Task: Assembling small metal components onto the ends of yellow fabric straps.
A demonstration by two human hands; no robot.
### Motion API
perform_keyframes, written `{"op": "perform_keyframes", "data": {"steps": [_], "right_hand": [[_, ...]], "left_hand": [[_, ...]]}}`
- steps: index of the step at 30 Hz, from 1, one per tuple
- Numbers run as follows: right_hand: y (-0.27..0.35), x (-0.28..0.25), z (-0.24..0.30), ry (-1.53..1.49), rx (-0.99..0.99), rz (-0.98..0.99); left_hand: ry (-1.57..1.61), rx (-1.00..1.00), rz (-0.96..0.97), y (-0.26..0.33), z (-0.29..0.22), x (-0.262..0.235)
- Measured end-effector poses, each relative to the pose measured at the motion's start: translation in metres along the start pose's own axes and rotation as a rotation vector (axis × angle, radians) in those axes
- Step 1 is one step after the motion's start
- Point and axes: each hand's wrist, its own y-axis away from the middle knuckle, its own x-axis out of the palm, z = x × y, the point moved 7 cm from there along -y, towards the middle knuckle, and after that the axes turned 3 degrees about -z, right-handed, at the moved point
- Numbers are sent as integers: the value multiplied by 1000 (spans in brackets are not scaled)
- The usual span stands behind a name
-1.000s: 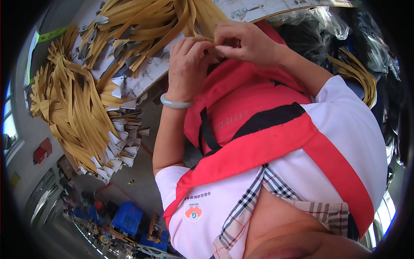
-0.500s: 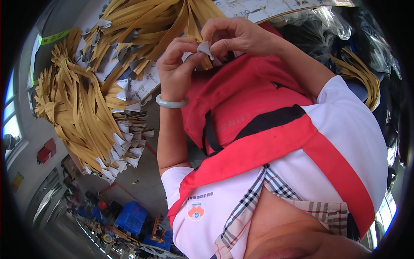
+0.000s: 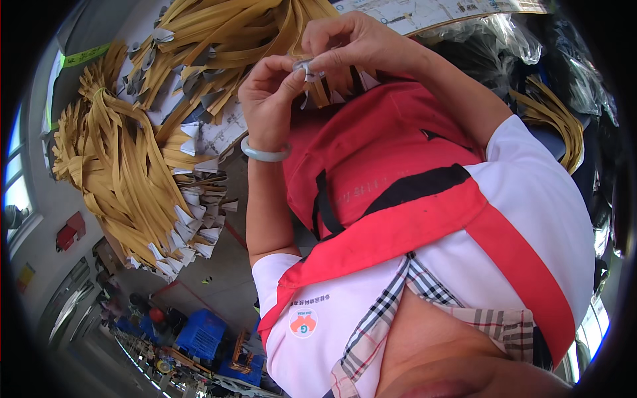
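Note:
At the near edge of the table my two hands meet over a small whitish-grey tab point(image 3: 309, 73) at the end of a mustard-yellow strip. My left hand point(image 3: 269, 96), below a pale bangle, pinches it between thumb and fingers. From the other side my right hand point(image 3: 358, 45) grips the same tab, its thumb and forefinger pressed together. Just beyond lies a loose heap of flat yellow strips point(image 3: 232, 33), many with grey or white ends. To the left, a thick bundle of such strips point(image 3: 126, 159) hangs over the table edge, white tabs at the lower end.
The pale table point(image 3: 222, 129) has papers and markings on its top. Clear plastic bags point(image 3: 511, 40) and another looped yellow bundle point(image 3: 554, 123) are at the right. A blue crate point(image 3: 201, 333) stands on the floor at lower left. My red apron point(image 3: 371, 139) lies below my hands.
Both hands have shifted slightly left, the right one also a little away from me. The tab has turned and is pinched more closely between the fingertips.

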Motion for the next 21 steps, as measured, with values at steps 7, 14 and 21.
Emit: {"op": "perform_keyframes", "data": {"steps": [7,14,21], "right_hand": [[-3,10,-1,787,-437,-375],[0,-15,-22,353,-409,-314],[11,-7,-25,118,8,-255]], "left_hand": [[-761,498,-304,12,5,2],[-214,278,-247,10,-24,10],[-470,191,-5,6,1,-7]]}}
